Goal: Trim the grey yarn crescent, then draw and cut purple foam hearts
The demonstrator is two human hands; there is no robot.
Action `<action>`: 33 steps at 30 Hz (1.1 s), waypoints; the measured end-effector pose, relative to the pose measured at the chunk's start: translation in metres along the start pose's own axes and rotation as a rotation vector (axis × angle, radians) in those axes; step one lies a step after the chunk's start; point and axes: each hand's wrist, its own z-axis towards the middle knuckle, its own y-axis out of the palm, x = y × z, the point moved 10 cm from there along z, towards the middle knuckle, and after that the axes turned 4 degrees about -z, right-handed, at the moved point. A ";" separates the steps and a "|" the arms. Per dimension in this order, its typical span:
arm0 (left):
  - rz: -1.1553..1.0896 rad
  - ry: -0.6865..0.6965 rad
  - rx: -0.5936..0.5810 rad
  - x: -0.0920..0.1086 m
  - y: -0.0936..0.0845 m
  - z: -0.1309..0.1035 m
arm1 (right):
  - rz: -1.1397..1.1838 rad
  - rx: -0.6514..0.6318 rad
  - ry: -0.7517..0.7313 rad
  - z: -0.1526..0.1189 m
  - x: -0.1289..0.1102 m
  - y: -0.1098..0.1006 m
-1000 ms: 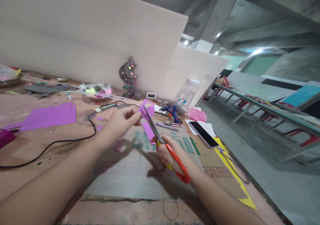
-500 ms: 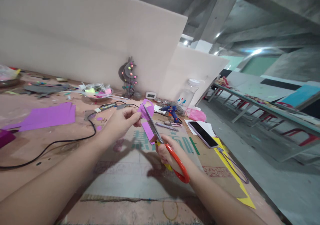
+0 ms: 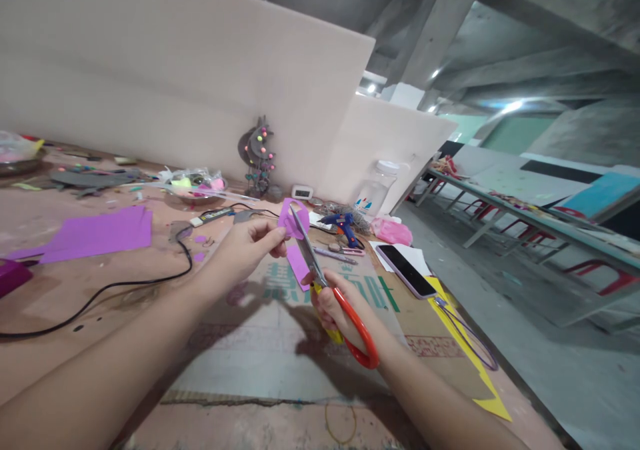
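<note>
My left hand (image 3: 260,239) pinches a small piece of purple craft foam or paper (image 3: 286,218), which has a curved opening cut in it. My right hand (image 3: 336,303) grips scissors (image 3: 311,258) with red and yellow handles, the blades pointing up and away from me. The blade tips lie against the purple piece, close to my left fingertips. Below them a purple strip (image 3: 297,267) rests on the cardboard mat (image 3: 240,363). Whether the blades are fully closed is hard to make out.
Purple sheets (image 3: 100,233) lie at left, near a black cable (image 3: 145,281). Behind my hands stand a decorated grey moon ornament (image 3: 257,157) and a small digital clock (image 3: 302,192). A blue glue gun (image 3: 342,225), a clear bottle (image 3: 374,190) and a phone (image 3: 406,270) are at right.
The purple piece has turned slightly in my left fingers, and its opening shows more clearly. The scissor blades have shifted a little against it.
</note>
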 end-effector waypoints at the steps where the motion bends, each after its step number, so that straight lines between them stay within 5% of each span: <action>1: 0.000 0.000 0.000 0.000 0.000 0.000 | -0.002 0.003 0.002 0.000 0.000 0.000; 33: 0.002 -0.026 -0.021 -0.009 -0.001 0.002 | -0.011 0.020 0.005 0.003 0.004 -0.002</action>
